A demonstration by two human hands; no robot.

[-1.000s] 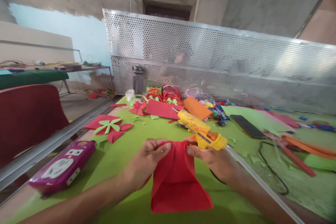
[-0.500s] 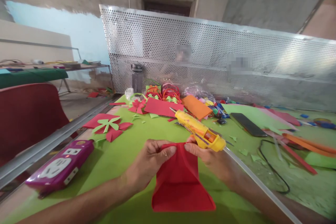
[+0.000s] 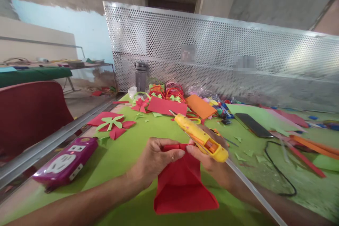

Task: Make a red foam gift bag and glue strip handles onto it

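Note:
A folded red felt bag [image 3: 184, 190] hangs in front of me, its lower end spread wide toward me. Thumb and fingers of my left hand [image 3: 155, 159] pinch the upper edge on the left side. On the right, my right hand [image 3: 212, 164] pinches that same edge, close to the left thumb. The right hand also carries a yellow hot glue gun [image 3: 198, 132], nozzle pointing up and left, over the table. From its rear a long clear glue stick [image 3: 251, 185] sticks out toward the lower right. The gun covers part of the right fingers.
A purple power strip [image 3: 66, 162] lies at left. Red and green felt flowers [image 3: 109, 123], a red felt sheet [image 3: 166, 106], an orange sheet [image 3: 201, 106] and scissors [image 3: 225, 136] lie beyond my hands. A phone [image 3: 253, 125] and black cable [image 3: 278, 169] are at right. A bottle [image 3: 141, 77] stands by the perforated metal panel [image 3: 212, 42].
My left thumb has slid a little to the right along the felt's top edge. The glue gun has tilted slightly and its rear end sits lower. Scissors show more now behind the gun.

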